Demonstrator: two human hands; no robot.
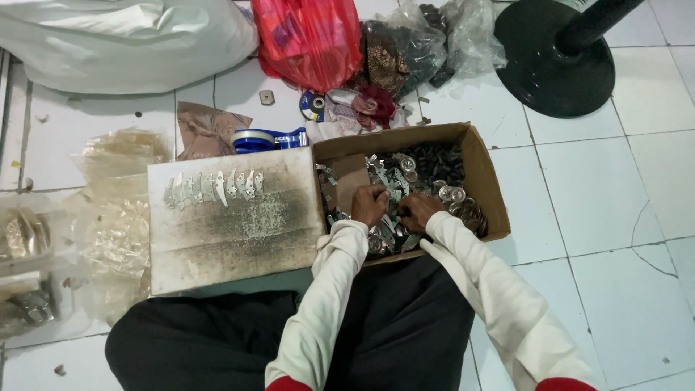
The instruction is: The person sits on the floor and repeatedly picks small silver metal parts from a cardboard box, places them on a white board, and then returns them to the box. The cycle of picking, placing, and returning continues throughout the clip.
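Metal parts: a heap of small flat silver stampings [394, 190] mixed with round discs [463, 206] and dark pieces [434, 159], all lying loose inside the open cardboard box [486, 181] on the tiled floor [601, 217], just ahead of the person's lap.
Left hand: left hand [369, 204] is down in the box, fingers curled over the heap; its grip looks closed around something small, but I cannot tell what, or how firmly.
Right hand: right hand [418, 211] is just beside the left, knuckles up, fingertips buried among the parts; whether its grip is apart or together is hidden.
Sorted row: a line of like stampings [213, 187] lies edge to edge along the far edge of a grey, soot-marked board [232, 239], touching the box's left wall.
Doing it well: judged from the tangle, lifting one stamping by its edge, clear of the neighbours, should keep pieces from snagging; setting it in the same orientation as the row keeps the line readable.
Risk: thin stamped edges may be sharp, so a light pinch seems wiser than a squeeze.
Around: tape dispenser [269, 139] beyond the board, red bag [308, 36] and clear plastic bags [116, 210] near, black round stand base [554, 58] well apart.
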